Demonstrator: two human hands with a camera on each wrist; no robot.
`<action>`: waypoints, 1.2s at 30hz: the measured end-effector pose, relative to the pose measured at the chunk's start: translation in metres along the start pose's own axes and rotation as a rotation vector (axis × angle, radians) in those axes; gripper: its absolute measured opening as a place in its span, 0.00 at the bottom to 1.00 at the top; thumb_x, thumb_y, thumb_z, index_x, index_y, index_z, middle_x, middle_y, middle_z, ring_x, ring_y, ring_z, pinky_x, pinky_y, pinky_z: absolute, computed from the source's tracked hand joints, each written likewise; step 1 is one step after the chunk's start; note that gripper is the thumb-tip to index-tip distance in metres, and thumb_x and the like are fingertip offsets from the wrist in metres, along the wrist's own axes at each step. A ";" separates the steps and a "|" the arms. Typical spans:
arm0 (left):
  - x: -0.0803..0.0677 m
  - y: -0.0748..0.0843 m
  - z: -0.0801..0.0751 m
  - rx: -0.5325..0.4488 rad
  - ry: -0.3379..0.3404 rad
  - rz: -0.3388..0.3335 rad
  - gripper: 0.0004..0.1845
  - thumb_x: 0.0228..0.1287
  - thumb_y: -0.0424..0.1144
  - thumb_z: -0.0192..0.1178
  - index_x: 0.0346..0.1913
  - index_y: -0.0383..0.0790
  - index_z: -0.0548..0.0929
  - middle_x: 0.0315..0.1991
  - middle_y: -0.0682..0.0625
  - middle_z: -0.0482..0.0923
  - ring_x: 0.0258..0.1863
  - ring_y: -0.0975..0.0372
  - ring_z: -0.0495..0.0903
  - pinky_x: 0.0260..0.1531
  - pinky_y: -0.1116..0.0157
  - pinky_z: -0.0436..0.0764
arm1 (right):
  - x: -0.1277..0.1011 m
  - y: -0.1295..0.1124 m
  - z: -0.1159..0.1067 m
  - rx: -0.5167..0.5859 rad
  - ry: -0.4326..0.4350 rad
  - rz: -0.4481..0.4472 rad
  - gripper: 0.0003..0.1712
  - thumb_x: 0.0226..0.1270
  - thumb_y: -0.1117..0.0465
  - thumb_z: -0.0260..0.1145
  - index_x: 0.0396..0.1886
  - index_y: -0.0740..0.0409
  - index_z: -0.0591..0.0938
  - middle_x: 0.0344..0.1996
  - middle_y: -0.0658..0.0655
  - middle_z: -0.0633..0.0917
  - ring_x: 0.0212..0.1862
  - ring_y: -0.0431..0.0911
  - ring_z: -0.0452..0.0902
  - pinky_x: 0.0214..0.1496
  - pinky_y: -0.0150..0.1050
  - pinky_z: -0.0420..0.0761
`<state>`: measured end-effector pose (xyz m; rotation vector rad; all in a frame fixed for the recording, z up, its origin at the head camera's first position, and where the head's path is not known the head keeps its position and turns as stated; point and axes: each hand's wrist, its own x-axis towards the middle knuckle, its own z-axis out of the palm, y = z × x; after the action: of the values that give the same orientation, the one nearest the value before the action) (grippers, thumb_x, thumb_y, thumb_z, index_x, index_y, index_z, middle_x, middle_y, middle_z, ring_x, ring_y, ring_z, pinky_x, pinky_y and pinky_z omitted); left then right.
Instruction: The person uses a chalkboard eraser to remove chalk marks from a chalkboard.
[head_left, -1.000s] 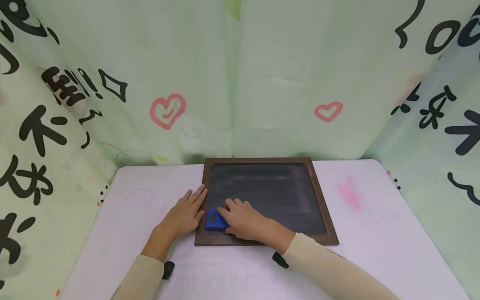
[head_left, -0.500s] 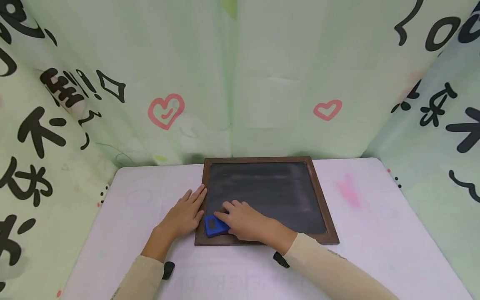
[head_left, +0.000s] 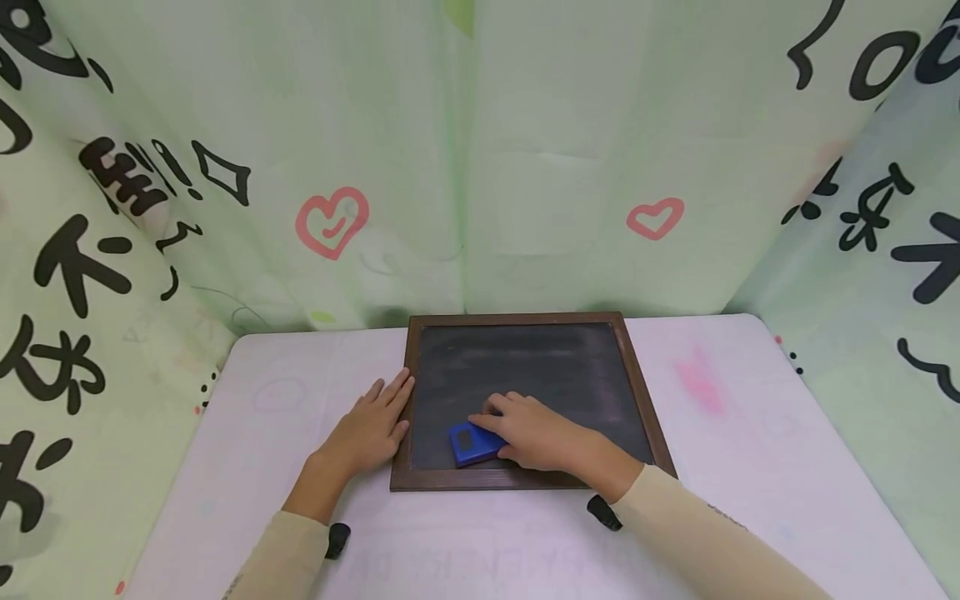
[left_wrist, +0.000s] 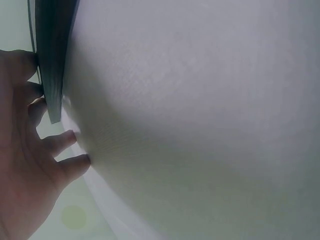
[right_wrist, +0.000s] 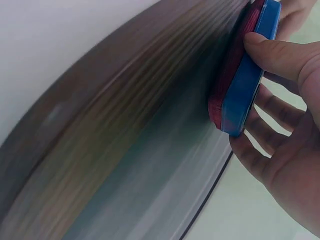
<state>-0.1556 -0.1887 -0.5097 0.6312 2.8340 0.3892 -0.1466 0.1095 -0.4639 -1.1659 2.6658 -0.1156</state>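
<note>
A small chalkboard (head_left: 540, 367) in a brown wooden frame lies on the table in the head view. With thumb and fingers, my right hand (head_left: 543, 437) grips a blue chalkboard eraser (head_left: 474, 445) at the lower left of the dark surface. The right wrist view shows the eraser's blue back (right_wrist: 242, 95) and its red felt side facing the board. My left hand (head_left: 367, 429) rests at the frame's left edge, fingers extended. In the left wrist view its fingertips touch the frame (left_wrist: 52, 60) and the table beside it.
The white table (head_left: 465, 550) carries a pink smudge (head_left: 700, 383) to the right of the board. Pale green curtains (head_left: 547, 167) with black lettering and pink hearts stand behind and on both sides. The board's far edge lies close to the back curtain.
My right hand has slid the eraser right along the lower part of the board, after a slight shift and turn toward me at the left edge. The left hand has stayed in place.
</note>
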 end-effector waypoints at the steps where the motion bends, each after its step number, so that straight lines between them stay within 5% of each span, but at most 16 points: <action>1: 0.000 0.000 0.000 -0.003 -0.003 -0.001 0.36 0.82 0.45 0.47 0.84 0.41 0.49 0.85 0.46 0.43 0.81 0.37 0.50 0.76 0.36 0.58 | -0.004 0.004 0.000 0.010 0.007 0.004 0.34 0.71 0.55 0.72 0.75 0.49 0.75 0.62 0.54 0.78 0.60 0.50 0.75 0.63 0.48 0.80; 10: 0.002 -0.001 0.002 -0.008 -0.009 -0.001 0.36 0.83 0.46 0.46 0.85 0.43 0.47 0.86 0.48 0.42 0.82 0.39 0.49 0.76 0.37 0.58 | -0.042 0.040 0.002 0.097 0.035 0.072 0.35 0.69 0.58 0.73 0.75 0.54 0.74 0.61 0.58 0.78 0.59 0.53 0.75 0.61 0.52 0.80; 24: 0.002 0.000 0.001 -0.011 -0.011 0.000 0.36 0.83 0.47 0.46 0.85 0.43 0.48 0.86 0.48 0.42 0.82 0.39 0.49 0.77 0.38 0.58 | -0.102 0.089 0.005 0.091 0.117 0.178 0.36 0.65 0.62 0.76 0.72 0.61 0.77 0.57 0.60 0.79 0.57 0.56 0.78 0.57 0.52 0.83; 36: 0.001 -0.003 0.001 0.002 -0.013 -0.009 0.36 0.83 0.47 0.46 0.85 0.42 0.47 0.86 0.48 0.42 0.82 0.39 0.49 0.77 0.38 0.58 | -0.118 0.094 0.007 0.092 0.163 0.242 0.36 0.62 0.63 0.78 0.70 0.64 0.77 0.57 0.63 0.79 0.56 0.59 0.79 0.54 0.53 0.84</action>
<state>-0.1573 -0.1911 -0.5119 0.6189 2.8242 0.3801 -0.1339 0.2601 -0.4655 -0.8314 2.8845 -0.3001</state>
